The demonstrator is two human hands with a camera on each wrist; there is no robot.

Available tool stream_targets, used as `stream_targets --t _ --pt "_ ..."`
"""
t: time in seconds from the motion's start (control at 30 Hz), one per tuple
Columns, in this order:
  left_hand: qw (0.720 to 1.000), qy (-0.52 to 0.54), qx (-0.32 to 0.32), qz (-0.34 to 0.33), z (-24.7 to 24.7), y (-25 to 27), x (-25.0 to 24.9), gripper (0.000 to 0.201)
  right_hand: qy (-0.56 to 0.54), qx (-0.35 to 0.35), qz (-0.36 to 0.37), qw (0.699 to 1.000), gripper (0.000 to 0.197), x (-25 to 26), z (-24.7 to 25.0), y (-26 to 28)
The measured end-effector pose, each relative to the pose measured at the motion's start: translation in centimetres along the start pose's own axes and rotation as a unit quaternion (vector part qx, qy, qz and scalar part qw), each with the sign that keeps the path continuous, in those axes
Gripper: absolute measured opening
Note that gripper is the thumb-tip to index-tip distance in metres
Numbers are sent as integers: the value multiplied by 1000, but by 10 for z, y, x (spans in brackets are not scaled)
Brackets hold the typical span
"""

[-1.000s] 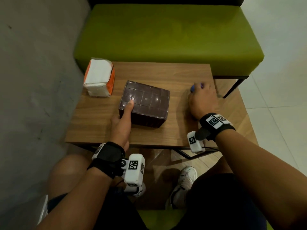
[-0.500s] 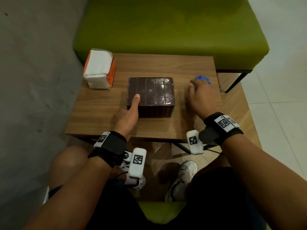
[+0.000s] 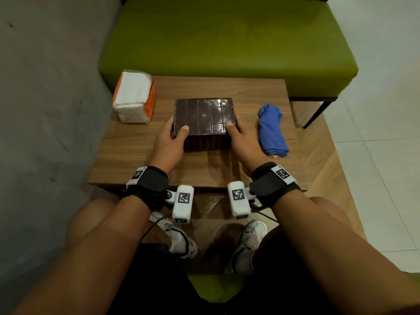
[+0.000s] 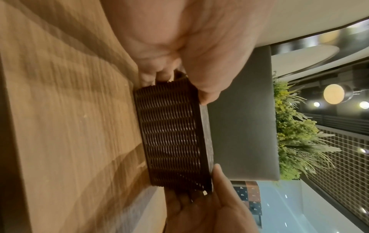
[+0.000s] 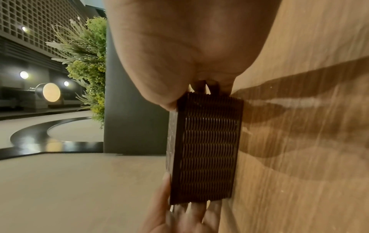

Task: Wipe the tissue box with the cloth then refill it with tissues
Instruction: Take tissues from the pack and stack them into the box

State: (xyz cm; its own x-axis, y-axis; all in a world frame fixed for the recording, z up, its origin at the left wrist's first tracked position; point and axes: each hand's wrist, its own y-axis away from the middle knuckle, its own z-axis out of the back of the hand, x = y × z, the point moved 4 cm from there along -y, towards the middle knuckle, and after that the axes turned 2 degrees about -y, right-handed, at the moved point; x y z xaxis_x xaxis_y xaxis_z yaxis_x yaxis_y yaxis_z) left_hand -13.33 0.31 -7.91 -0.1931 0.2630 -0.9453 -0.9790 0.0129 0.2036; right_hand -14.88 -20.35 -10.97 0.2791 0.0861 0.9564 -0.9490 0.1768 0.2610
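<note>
A dark brown woven tissue box (image 3: 203, 119) with a glossy gridded top stands mid-table. My left hand (image 3: 173, 135) grips its left end, thumb on the top and fingers round the side. My right hand (image 3: 236, 133) grips the right end the same way. The left wrist view shows the ribbed side of the box (image 4: 171, 135) between both hands, and so does the right wrist view (image 5: 207, 148). A crumpled blue cloth (image 3: 271, 130) lies loose on the table right of the box. A white tissue pack (image 3: 134, 100) in an orange wrapper stands at the back left.
The wooden table (image 3: 136, 160) is small, with a grey wall close on the left. A green upholstered bench (image 3: 227, 37) stands just behind it. My knees and shoes are under the near edge. Tiled floor lies to the right.
My right hand let go of the blue cloth and moved left onto the box's right end. My left hand shifted from one finger on top to gripping the left end. The box is squared up.
</note>
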Motion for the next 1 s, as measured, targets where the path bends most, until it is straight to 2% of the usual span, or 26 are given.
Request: stream_targets --t 0.13,0.27,0.47,0.6,0.73,0.8,0.93,1.0 --pt "998 24 50 -12 -2 -5 7 52 -7 1 -9 1000 90 4 -6 5" --pt "995 41 90 -5 -2 -11 16 62 -2 -22 -9 1000 86 10 -7 9" --pt "992 75 103 23 0 -11 18 75 -14 -26 -5 1000 83 9 -7 5" --pt "992 79 99 23 3 -10 12 74 -22 -24 -4 999 83 10 -5 5" --pt "991 87 97 33 3 -10 8 68 -35 -20 -5 999 65 14 -1 2" --pt "991 80 102 36 3 -11 8 72 -38 -25 -2 999 61 15 2 1" --pt "990 66 122 41 3 -13 12 78 -31 -37 -9 999 71 13 5 1" --pt "992 60 109 28 3 -12 8 72 -26 -53 4 998 71 17 6 2"
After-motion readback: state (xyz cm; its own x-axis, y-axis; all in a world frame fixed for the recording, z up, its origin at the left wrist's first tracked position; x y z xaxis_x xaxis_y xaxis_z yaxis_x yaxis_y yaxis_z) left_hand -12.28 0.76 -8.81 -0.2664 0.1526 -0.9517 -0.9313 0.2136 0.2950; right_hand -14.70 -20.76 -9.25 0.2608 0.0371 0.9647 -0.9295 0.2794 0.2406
